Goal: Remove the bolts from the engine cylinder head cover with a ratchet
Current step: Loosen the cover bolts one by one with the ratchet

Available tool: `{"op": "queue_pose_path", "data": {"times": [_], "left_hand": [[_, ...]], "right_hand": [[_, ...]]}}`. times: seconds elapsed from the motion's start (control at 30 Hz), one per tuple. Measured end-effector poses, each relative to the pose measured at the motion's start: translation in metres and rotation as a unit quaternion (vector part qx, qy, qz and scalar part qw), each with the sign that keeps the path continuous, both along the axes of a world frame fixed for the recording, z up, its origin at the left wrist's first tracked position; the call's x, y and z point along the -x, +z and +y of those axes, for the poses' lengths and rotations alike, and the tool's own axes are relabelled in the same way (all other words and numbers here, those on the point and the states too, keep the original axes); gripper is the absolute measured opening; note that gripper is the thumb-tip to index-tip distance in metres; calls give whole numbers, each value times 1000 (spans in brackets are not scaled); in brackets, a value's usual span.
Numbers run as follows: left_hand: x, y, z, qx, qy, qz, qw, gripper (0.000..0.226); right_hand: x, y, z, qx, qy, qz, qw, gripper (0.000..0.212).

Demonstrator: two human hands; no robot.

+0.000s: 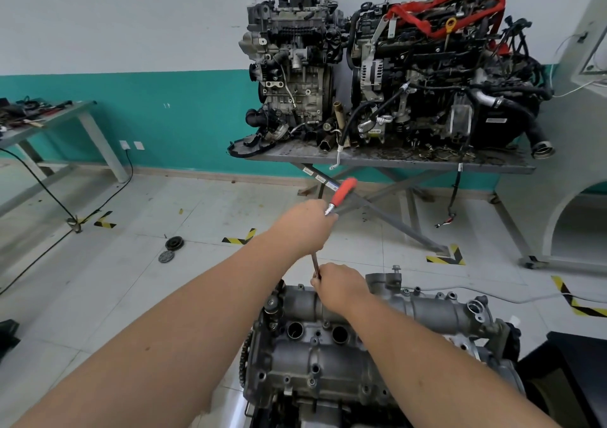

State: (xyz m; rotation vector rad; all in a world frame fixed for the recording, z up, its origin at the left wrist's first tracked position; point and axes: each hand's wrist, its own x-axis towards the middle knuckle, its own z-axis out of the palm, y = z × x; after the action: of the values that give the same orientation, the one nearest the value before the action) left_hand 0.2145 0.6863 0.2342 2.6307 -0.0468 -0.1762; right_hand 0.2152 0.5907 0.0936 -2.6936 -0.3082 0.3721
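Workshop: white tiled floor [138,217], teal-and-white wall. Cylinder head cover [328,348] sat on engine at bottom centre, nearest camera. Ratchet [341,194] stood above cover's far edge, red handle angled up-right, thin shaft dropping toward cover. Left hand [303,227] gripped ratchet near its head, fingers wrapped. Right hand [341,284] curled around lower shaft, just above cover. One bolt [396,268] stood upright at far rim. Two other engines [394,76] rested on desk [377,159] behind.
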Motion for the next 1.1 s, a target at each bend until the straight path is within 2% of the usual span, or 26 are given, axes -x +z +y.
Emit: {"op": "queue_pose_path", "data": {"times": [0.1, 0.2, 0.3, 0.37, 0.43, 0.47, 0.5, 0.53, 0.6, 0.7, 0.77, 0.8, 0.97, 1.1], "left_hand": [[7, -14, 0, -170, -95, -115, 974, 30], [18, -35, 7, -233, -134, -250, 930, 41], [27, -52, 13, -163, -116, -406, 892, 58], [33, -66, 13, -97, -88, -452, 882, 60], [38, -77, 10, 18, -59, -398, 915, 58], [40, -78, 9, 121, -30, -342, 932, 51], [42, -78, 5, 242, 12, -277, 930, 42], [44, -79, 0, 349, 56, -220, 909, 34], [41, -80, -8, 460, 142, -172, 859, 33], [35, -74, -11, 571, 233, -74, 784, 65], [30, -70, -8, 629, 260, -42, 731, 63], [28, -67, -5, 642, 258, -34, 722, 57], [28, -53, 14, 643, 157, 23, 749, 35], [30, -50, 31, 648, 103, 69, 751, 28]], "right_hand": [[1, 2, 1, 7, 3, 2, 1000, 20], [4, 6, 2, 21, 11, -7, 1000, 18], [7, 8, 3, -18, 18, 27, 999, 32], [6, 8, 4, -10, 18, 32, 999, 30], [2, 8, 3, 15, 12, 23, 1000, 19], [1, 8, 3, 14, 14, 31, 999, 17], [0, 7, 2, 20, 15, 34, 999, 16], [-1, 7, 2, 27, 16, 32, 999, 17], [-4, 6, 3, 34, 6, 31, 999, 21], [-5, 5, 3, 25, -3, 30, 999, 22], [-5, 3, 2, 23, -6, 22, 999, 26], [-5, 2, 2, 21, -7, 18, 1000, 27], [-6, 0, 1, 20, -5, 13, 1000, 28], [-6, -2, 1, 18, -1, 7, 1000, 29]]}}
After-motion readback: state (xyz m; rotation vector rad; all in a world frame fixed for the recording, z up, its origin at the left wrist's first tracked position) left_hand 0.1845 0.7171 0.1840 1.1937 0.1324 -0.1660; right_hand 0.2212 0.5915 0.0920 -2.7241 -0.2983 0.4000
